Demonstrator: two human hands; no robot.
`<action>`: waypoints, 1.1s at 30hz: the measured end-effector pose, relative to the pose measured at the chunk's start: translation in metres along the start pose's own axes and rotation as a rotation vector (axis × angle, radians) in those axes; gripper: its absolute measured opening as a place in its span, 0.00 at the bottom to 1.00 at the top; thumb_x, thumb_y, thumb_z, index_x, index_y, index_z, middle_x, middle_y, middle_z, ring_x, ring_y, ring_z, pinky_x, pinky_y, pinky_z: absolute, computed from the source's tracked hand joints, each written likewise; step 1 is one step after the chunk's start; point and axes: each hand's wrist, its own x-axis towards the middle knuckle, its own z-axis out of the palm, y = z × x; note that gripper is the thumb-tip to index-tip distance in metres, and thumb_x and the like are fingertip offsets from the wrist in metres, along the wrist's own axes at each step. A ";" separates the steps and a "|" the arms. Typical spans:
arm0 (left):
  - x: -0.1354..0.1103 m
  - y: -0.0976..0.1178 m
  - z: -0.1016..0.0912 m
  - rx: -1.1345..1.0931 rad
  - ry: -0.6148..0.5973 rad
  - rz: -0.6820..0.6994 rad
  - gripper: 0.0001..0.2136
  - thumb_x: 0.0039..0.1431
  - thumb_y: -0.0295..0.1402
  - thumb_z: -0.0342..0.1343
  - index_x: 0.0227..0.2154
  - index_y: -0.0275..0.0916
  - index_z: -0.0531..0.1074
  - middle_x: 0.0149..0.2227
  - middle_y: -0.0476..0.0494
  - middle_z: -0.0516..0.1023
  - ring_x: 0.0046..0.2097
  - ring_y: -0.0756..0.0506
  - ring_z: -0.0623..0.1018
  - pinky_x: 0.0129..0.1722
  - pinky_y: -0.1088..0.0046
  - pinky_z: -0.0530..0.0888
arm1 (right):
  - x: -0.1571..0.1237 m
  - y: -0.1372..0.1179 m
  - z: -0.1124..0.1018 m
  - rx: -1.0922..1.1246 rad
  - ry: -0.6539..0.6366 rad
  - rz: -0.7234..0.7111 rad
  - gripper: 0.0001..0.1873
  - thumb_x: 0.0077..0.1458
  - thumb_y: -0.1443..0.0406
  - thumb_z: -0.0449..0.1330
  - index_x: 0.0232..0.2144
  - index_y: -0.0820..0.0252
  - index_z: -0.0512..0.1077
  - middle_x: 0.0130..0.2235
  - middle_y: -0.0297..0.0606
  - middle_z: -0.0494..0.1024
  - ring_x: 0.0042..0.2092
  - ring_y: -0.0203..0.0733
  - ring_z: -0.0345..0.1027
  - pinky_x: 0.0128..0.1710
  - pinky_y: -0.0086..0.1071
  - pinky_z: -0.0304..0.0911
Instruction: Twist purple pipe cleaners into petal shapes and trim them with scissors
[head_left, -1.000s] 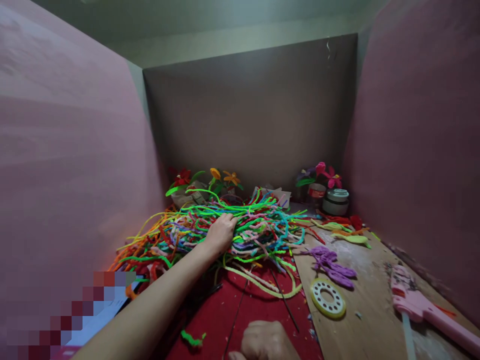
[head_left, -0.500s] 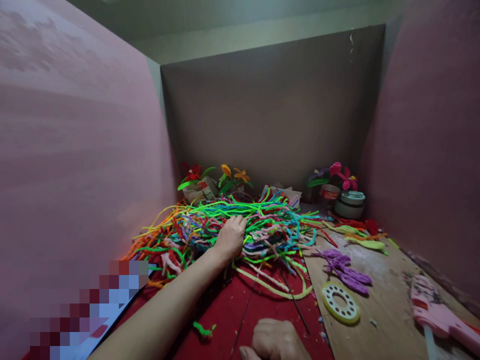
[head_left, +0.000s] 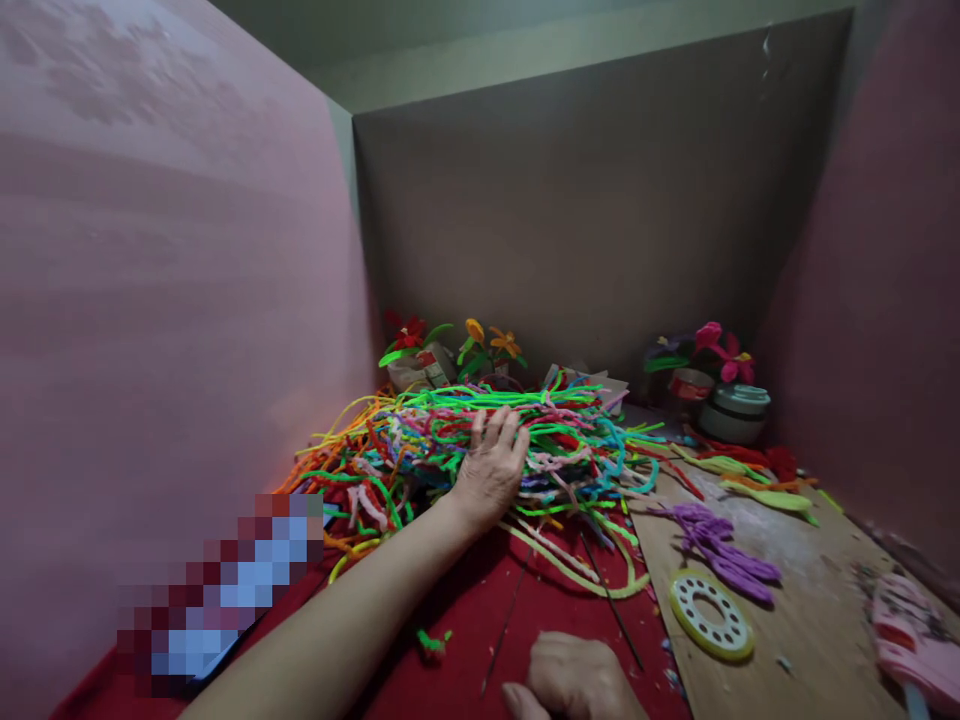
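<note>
My left hand (head_left: 495,472) reaches over a tangled heap of pipe cleaners (head_left: 420,425) in green, pink, blue, red and orange. Its fingers lie spread on top of the strands, gripping none that I can see. Bright green stems (head_left: 487,398) run across the top of the heap, just beyond my fingertips. Low in the view, my right hand (head_left: 577,680) rests near the red cloth (head_left: 450,690) with its fingers curled under; whatever they may hold is hidden. Two thin dark wires (head_left: 615,605) lie on the cloth, and a green scrap (head_left: 433,643) is left of my right hand.
Right, a brown board (head_left: 637,560) carries purple pipe cleaners (head_left: 720,550), a yellow-rimmed spool (head_left: 711,615) and a pink glue gun (head_left: 911,635). Flowers (head_left: 409,332) and a lidded jar (head_left: 735,412) stand at the back. A pixelated screen (head_left: 247,590) lies left. Pink walls (head_left: 187,300) flank the space.
My left hand's fingers, bunched together in the pile before, are now spread over it. The view has turned slightly left, and my right hand stays curled near the cloth.
</note>
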 end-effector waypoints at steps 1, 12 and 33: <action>0.000 0.002 -0.002 0.022 -0.005 0.031 0.13 0.60 0.27 0.41 0.46 0.35 0.64 0.51 0.35 0.64 0.54 0.39 0.62 0.50 0.56 0.58 | 0.000 0.000 -0.001 0.001 -0.004 0.000 0.28 0.59 0.66 0.42 0.07 0.61 0.53 0.09 0.30 0.58 0.14 0.27 0.47 0.14 0.23 0.43; -0.008 0.016 -0.002 0.027 -0.171 0.133 0.08 0.56 0.24 0.44 0.33 0.30 0.68 0.31 0.37 0.70 0.35 0.41 0.69 0.34 0.64 0.65 | -0.001 -0.003 -0.006 0.102 -0.070 0.054 0.24 0.57 0.67 0.46 0.10 0.60 0.50 0.10 0.29 0.55 0.15 0.28 0.45 0.16 0.25 0.43; 0.012 -0.025 0.001 -0.383 -0.094 -0.368 0.11 0.52 0.18 0.42 0.35 0.30 0.67 0.36 0.38 0.70 0.29 0.51 0.74 0.30 0.76 0.72 | 0.003 -0.006 -0.007 0.256 -0.004 0.125 0.22 0.53 0.68 0.48 0.11 0.60 0.47 0.12 0.27 0.50 0.16 0.28 0.43 0.16 0.25 0.43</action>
